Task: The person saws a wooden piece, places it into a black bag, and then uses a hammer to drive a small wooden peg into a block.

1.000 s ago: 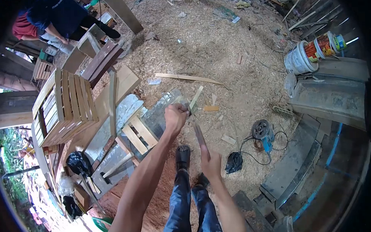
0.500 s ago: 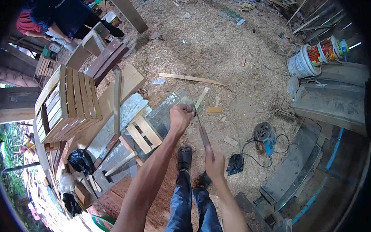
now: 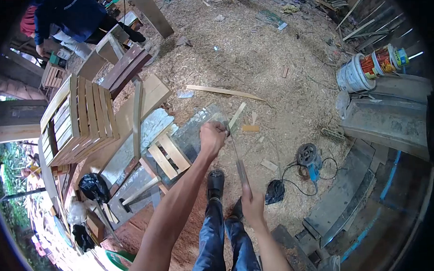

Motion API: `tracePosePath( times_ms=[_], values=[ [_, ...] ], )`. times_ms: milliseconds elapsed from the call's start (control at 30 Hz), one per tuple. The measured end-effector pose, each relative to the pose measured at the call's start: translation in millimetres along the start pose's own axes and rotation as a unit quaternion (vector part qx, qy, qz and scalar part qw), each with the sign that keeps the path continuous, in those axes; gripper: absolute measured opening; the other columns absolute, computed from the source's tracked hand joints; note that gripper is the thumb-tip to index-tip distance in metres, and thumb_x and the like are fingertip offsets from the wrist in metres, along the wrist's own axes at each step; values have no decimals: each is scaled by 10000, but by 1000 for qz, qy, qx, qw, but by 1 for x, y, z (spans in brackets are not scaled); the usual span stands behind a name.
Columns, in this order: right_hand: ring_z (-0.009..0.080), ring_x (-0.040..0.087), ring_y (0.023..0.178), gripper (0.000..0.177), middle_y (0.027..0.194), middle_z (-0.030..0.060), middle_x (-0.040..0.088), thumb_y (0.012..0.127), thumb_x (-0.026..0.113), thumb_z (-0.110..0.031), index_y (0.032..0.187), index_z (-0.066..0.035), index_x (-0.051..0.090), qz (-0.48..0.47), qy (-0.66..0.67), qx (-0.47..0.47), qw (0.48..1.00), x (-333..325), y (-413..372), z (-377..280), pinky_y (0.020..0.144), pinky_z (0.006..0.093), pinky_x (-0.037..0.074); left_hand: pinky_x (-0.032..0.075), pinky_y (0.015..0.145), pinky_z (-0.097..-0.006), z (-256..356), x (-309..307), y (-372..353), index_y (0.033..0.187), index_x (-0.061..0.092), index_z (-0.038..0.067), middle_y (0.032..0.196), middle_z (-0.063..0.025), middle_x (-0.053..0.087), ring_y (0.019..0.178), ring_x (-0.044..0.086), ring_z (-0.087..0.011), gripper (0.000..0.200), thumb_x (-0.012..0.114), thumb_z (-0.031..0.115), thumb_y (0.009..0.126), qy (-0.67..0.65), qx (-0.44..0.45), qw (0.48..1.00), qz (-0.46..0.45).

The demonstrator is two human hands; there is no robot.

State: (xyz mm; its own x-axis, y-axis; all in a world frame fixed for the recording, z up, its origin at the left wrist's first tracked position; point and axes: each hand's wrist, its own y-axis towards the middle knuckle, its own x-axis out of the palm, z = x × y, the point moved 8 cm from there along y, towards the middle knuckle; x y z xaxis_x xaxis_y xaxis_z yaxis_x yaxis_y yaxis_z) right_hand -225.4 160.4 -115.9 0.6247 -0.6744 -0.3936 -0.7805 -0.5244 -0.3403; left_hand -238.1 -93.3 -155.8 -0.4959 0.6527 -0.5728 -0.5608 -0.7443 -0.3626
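Observation:
My right hand (image 3: 253, 208) is closed round the near end of a long narrow blade (image 3: 241, 171), perhaps a knife or saw seen nearly edge-on. The blade points away from me and thins out beside my left fingers. My left hand (image 3: 213, 137) is in a pinch against the far part of the blade; what lies between its fingertips is too small to make out. Past that hand, a pale wood strip (image 3: 237, 114) lies on the ground. A small slatted wood panel (image 3: 169, 156) rests on a grey board to the left.
On the left stand a slatted crate (image 3: 85, 121) and a hammer (image 3: 140, 191). To the right are a corded power tool (image 3: 309, 157), a black bag (image 3: 275, 191) and a white bucket (image 3: 354, 74). Another person (image 3: 74, 18) works at the upper left. Wood shavings cover the ground.
My right hand has drawn back toward me slightly, and the blade has slid along with it past my left hand. The left hand has hardly moved. The other person's arm has shifted left.

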Motion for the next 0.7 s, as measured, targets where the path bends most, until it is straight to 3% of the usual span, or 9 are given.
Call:
tracePosePath(
  times_ms=[67,133,267,367,467,567,667,700],
  values=[
    [310,557,468,484,503,210,470,955,492,-313,667,65,582,-5,2,1,1000,-9,-13,-1,488,415,395,500,608,-312,3,-4,2,832,700,-22,732,-164,684,644,643,-172,148,739,42,705,19,-1,1000,4],
    [289,567,471,476,504,204,475,953,503,-309,667,63,581,-17,-13,69,997,-7,-14,9,483,414,387,502,613,-314,4,-1,2,835,698,-30,734,-163,683,646,643,-175,152,735,39,705,16,19,1000,-16],
    [342,576,496,525,531,236,492,959,478,-359,681,69,599,2,5,5,1000,16,66,-22,504,442,390,501,611,-314,6,-3,0,824,689,-41,713,-153,676,635,631,-167,137,724,25,710,14,33,999,-9],
    [370,566,501,551,535,248,489,961,462,-383,687,75,600,1,-6,-20,1000,16,71,-30,518,454,396,501,611,-317,4,2,-1,820,689,-38,704,-144,673,632,622,-162,131,724,29,713,0,51,999,13],
    [375,549,492,543,533,246,488,966,454,-370,683,72,593,14,23,-25,999,25,63,-27,520,457,395,498,605,-318,4,-4,-2,821,692,-35,713,-142,679,637,618,-158,126,720,32,717,-4,10,1000,20],
    [337,546,470,517,512,224,470,974,447,-334,673,64,583,3,8,3,1000,28,43,-8,502,441,388,508,621,-312,0,-1,-1,857,707,-14,735,-141,688,673,649,-171,154,719,34,711,-3,-13,1000,-2],
    [237,497,431,495,481,175,418,972,464,-309,645,52,552,2,49,39,998,25,26,6,468,396,359,513,629,-315,4,-2,-4,870,712,-5,744,-141,693,687,662,-187,172,723,37,704,-11,-22,1000,-1],
    [206,479,425,491,474,160,404,970,474,-304,633,47,543,4,66,50,997,19,11,7,458,384,346,516,641,-328,2,-1,-2,860,709,-9,749,-149,693,689,666,-205,160,712,30,704,5,29,999,14]
  ],
)
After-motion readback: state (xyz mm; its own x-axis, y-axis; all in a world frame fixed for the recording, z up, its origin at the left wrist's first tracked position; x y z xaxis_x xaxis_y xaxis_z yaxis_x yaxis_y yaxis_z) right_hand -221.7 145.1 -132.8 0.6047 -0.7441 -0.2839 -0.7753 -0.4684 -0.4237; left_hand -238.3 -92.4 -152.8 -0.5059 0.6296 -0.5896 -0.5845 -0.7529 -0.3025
